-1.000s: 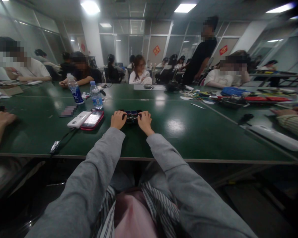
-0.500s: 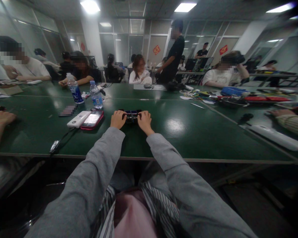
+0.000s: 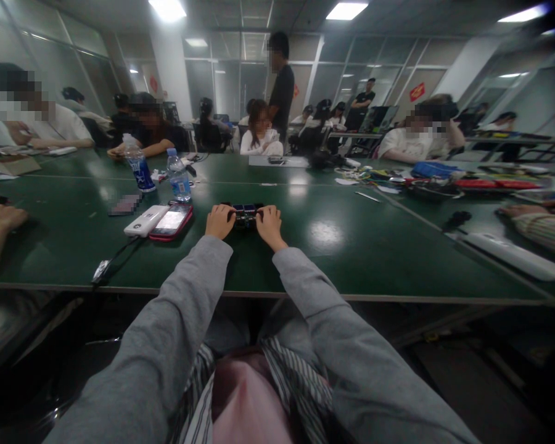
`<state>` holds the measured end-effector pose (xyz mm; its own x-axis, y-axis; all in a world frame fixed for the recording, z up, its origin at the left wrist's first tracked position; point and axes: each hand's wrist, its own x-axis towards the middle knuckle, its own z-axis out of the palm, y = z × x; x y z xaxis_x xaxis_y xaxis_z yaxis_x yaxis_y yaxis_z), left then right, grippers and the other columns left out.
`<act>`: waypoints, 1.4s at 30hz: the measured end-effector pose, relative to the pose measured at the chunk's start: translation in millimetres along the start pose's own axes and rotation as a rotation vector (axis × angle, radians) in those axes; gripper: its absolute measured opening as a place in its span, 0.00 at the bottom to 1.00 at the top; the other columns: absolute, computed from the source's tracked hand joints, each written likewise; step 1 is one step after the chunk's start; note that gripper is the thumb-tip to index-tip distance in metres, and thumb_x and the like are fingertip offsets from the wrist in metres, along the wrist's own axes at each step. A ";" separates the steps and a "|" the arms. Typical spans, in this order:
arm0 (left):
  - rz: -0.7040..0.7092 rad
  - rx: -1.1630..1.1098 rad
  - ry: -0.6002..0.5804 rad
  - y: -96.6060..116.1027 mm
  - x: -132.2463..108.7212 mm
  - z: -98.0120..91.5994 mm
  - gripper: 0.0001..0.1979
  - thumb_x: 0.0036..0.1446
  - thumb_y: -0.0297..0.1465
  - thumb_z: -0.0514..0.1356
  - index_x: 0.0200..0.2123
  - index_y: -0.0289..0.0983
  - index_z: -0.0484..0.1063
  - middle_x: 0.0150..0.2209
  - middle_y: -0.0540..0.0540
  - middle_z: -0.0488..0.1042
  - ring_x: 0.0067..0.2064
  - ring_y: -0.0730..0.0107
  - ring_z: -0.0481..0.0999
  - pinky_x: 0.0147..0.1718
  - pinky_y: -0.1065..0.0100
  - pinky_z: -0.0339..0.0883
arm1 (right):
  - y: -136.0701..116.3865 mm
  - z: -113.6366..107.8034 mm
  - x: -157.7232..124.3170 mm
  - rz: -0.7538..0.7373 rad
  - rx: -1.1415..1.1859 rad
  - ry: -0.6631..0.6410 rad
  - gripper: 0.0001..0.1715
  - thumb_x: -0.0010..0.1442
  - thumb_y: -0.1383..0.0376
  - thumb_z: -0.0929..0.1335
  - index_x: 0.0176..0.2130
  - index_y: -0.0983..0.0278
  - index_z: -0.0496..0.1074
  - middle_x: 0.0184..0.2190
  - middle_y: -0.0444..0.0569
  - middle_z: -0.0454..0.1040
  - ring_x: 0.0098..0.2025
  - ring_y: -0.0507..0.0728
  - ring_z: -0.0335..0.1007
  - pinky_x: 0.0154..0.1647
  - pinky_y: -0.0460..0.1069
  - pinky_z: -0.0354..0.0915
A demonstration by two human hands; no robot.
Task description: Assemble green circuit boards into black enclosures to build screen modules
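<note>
Both hands hold a small black device [image 3: 245, 217] on the green table [image 3: 374, 246], one hand at each end. Two dark bluish panels show along its far side, with small shiny parts nearer me; its exact kind is too small to tell. My left hand [image 3: 220, 221] is closed around its left end, fingers curled and thumb inward. Around the right end, my right hand [image 3: 270, 226] is closed in the same way. The undersides of the fingers are hidden. To the left of my left hand lie a phone in a red case [image 3: 171, 222] and a white power bank [image 3: 147, 221].
Two plastic bottles, one dark blue-labelled [image 3: 140, 166] and one light blue-labelled [image 3: 179, 179], stand beyond the phone. A cable [image 3: 120, 251] runs over the table's front edge. At right are a white power strip [image 3: 520, 254] and a co-worker's hand [image 3: 520, 211]. Another person's hand [image 3: 4, 219] rests at far left.
My hands and the device stay in nearly the same place. In the background, the standing person in dark clothes has moved to the left.
</note>
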<state>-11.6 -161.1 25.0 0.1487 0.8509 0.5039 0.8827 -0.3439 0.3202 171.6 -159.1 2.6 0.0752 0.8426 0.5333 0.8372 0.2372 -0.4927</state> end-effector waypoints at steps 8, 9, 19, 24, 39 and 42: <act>0.028 -0.004 0.023 -4.6 1.3 4.7 0.12 0.63 0.34 0.52 0.46 0.42 0.72 0.51 0.44 0.72 0.55 0.56 0.65 0.52 0.56 0.63 | -0.6 -0.2 -1.0 -0.005 -0.019 0.008 0.14 0.65 0.64 0.60 0.48 0.64 0.69 0.51 0.56 0.63 0.52 0.63 0.57 0.47 0.58 0.62; 0.033 -0.005 0.025 -4.8 1.4 4.8 0.12 0.63 0.34 0.52 0.46 0.42 0.72 0.51 0.44 0.72 0.54 0.56 0.65 0.52 0.56 0.63 | -0.5 -0.1 -0.9 -0.002 -0.025 0.006 0.14 0.65 0.64 0.60 0.48 0.64 0.69 0.51 0.56 0.63 0.52 0.64 0.57 0.46 0.58 0.62; 0.051 -0.013 0.046 -6.6 1.8 6.5 0.11 0.63 0.34 0.53 0.45 0.42 0.73 0.50 0.43 0.72 0.54 0.56 0.65 0.51 0.56 0.65 | 1.2 0.9 -0.8 -0.018 -0.021 0.010 0.14 0.65 0.64 0.60 0.47 0.64 0.69 0.51 0.57 0.62 0.52 0.64 0.56 0.45 0.57 0.62; 0.057 -0.024 0.047 -8.5 2.3 7.6 0.12 0.63 0.34 0.53 0.46 0.41 0.72 0.50 0.43 0.72 0.54 0.56 0.65 0.51 0.55 0.65 | 1.2 0.8 -0.4 -0.010 -0.013 0.001 0.14 0.65 0.64 0.60 0.47 0.64 0.69 0.51 0.57 0.62 0.52 0.64 0.56 0.46 0.58 0.62; 0.056 -0.027 0.053 -8.0 2.7 8.5 0.11 0.62 0.33 0.54 0.45 0.41 0.73 0.49 0.43 0.72 0.54 0.56 0.65 0.51 0.55 0.65 | 0.3 -0.5 -0.6 -0.010 -0.014 -0.007 0.14 0.65 0.64 0.60 0.48 0.64 0.69 0.51 0.57 0.62 0.52 0.64 0.56 0.46 0.58 0.62; 0.047 -0.025 0.041 -7.7 2.8 8.1 0.11 0.63 0.33 0.53 0.45 0.41 0.73 0.50 0.43 0.72 0.54 0.56 0.65 0.51 0.55 0.64 | -0.2 -0.7 -0.7 -0.004 -0.031 -0.014 0.14 0.65 0.64 0.60 0.48 0.64 0.68 0.51 0.57 0.62 0.52 0.64 0.56 0.47 0.58 0.62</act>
<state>-14.4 -152.9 17.4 0.1708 0.8171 0.5507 0.8639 -0.3929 0.3150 171.9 -160.0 2.8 0.0642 0.8483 0.5255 0.8538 0.2260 -0.4691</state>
